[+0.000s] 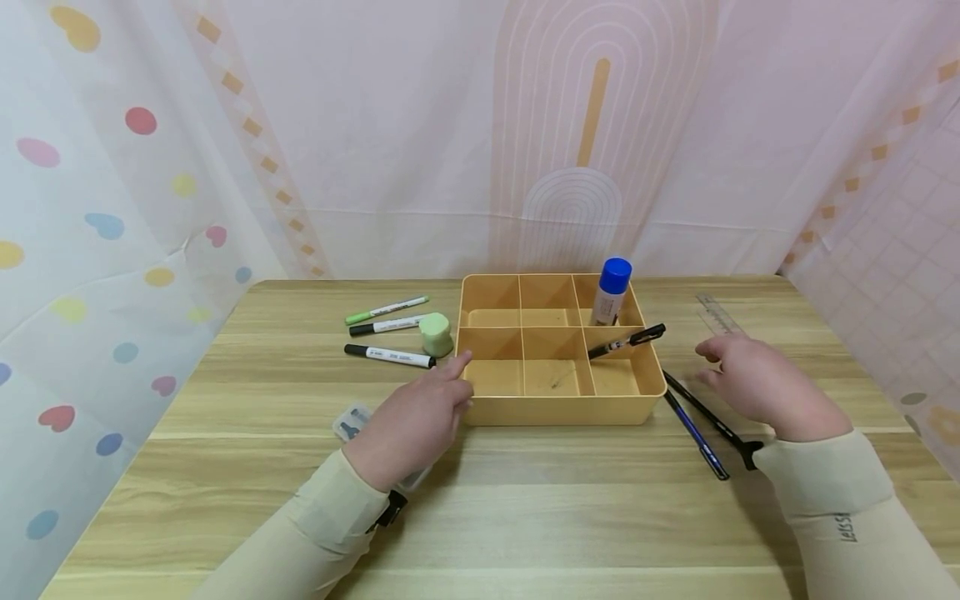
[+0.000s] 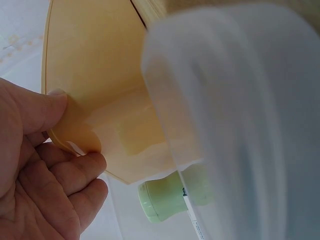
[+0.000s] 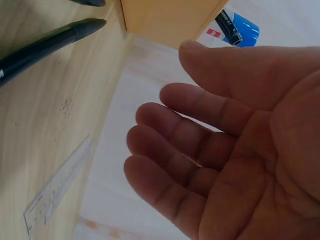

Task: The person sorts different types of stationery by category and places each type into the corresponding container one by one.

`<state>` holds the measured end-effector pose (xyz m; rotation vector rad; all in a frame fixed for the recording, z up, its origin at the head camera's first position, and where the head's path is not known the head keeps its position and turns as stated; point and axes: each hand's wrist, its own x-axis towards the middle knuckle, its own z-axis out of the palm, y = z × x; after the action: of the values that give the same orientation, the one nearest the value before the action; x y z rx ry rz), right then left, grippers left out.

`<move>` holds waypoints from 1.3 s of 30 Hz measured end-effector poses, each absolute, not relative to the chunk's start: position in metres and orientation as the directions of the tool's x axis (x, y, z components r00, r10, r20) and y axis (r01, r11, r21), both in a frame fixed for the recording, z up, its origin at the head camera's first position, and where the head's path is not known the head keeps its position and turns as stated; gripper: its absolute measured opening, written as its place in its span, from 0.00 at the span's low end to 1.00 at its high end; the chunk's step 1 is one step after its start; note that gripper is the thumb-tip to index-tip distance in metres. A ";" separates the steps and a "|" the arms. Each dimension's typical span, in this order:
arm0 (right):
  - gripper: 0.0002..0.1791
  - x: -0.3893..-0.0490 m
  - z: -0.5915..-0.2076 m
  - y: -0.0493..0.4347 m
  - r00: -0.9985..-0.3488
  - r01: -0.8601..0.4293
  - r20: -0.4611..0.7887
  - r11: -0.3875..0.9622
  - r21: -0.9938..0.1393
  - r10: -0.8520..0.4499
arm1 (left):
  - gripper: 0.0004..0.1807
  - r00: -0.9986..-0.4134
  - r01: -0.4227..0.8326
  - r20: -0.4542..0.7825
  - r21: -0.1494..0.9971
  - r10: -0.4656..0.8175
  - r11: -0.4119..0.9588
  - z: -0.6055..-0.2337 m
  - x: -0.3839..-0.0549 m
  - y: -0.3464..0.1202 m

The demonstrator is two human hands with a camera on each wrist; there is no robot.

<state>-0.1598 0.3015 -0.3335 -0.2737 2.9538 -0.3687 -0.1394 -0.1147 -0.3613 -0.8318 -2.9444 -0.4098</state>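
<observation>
A yellow-orange organizer box (image 1: 558, 410) with several compartments stands in the middle of the table. My left hand (image 1: 420, 417) pinches its left wall near the front corner; the left wrist view shows the thumb and curled fingers at the rim. A glue stick (image 1: 612, 287) with a blue cap stands in the back right compartment, and a black pen (image 1: 628, 340) leans in the front right one. To the right of the box, my right hand (image 1: 765, 385) hovers with loosely bent fingers and nothing in them. Close by lies a clear ruler (image 1: 717, 314), partly hidden behind that hand in the head view.
Left of the box lie a green marker (image 1: 386, 310), two black-capped markers (image 1: 392, 356) and a pale green, rounded object (image 1: 436, 335). A clear case (image 1: 351, 419) is partly under my left hand. A blue pen (image 1: 697, 437) and a long black item (image 1: 712, 418) lie at right.
</observation>
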 end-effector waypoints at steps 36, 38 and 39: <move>0.14 -0.157 -0.337 0.312 -0.935 -0.164 -0.279 0.965 -0.206 -0.218 | 0.11 -0.850 0.527 0.133 0.231 0.510 0.818 -0.362 -0.140 -0.115; 0.12 -0.157 -0.338 0.312 -0.932 -0.157 -0.291 0.966 -0.206 -0.214 | 0.11 -0.850 0.526 0.132 0.233 0.509 0.818 -0.362 -0.140 -0.115; 0.12 -0.157 -0.338 0.312 -0.931 -0.155 -0.297 0.967 -0.202 -0.211 | 0.11 -0.851 0.525 0.132 0.234 0.508 0.818 -0.362 -0.140 -0.115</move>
<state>-0.1572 0.3123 -0.3380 -0.2667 2.7963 -0.2518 -0.1398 -0.1146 -0.3621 -0.8351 -2.9348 -0.4052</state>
